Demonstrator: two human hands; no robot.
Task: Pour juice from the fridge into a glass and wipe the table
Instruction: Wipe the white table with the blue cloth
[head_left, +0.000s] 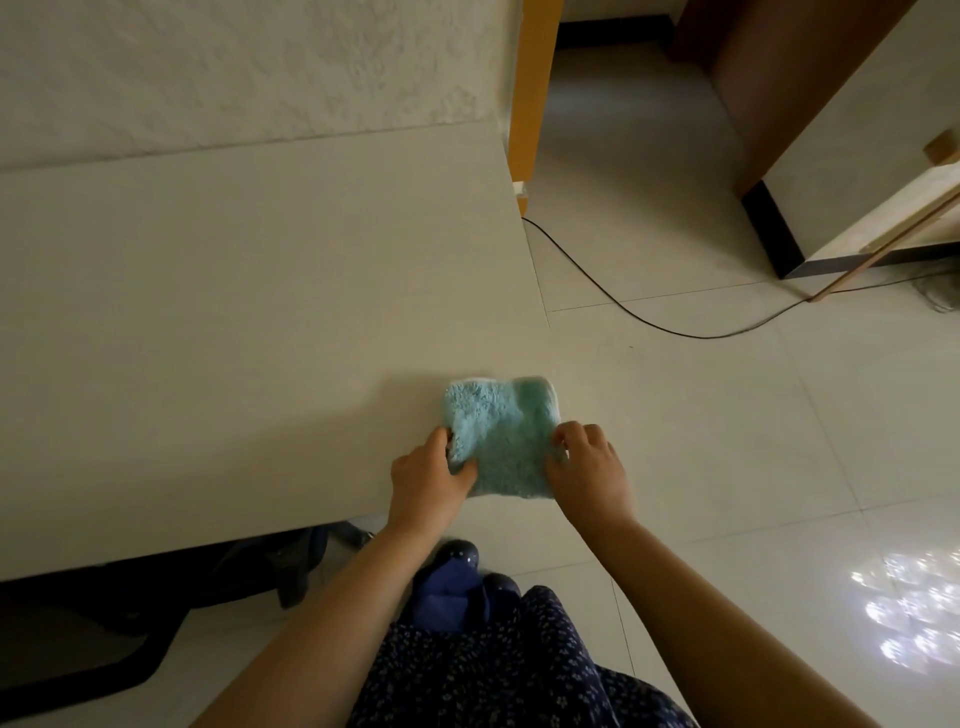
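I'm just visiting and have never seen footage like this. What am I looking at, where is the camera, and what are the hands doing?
There is no machine here. A person wears a camera on the head, so this single picture looks down at their own arms. The left hand and right hand each grip one side of a folded blue-green cloth, near the corner of a pale table. Nothing else shows on the table. To the right is tiled floor with a dark cable trailing across it.

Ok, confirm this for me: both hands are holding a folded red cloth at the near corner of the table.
Not quite: the cloth is light blue, not red. The head view shows the left hand and right hand gripping its two sides at the near corner of the table.
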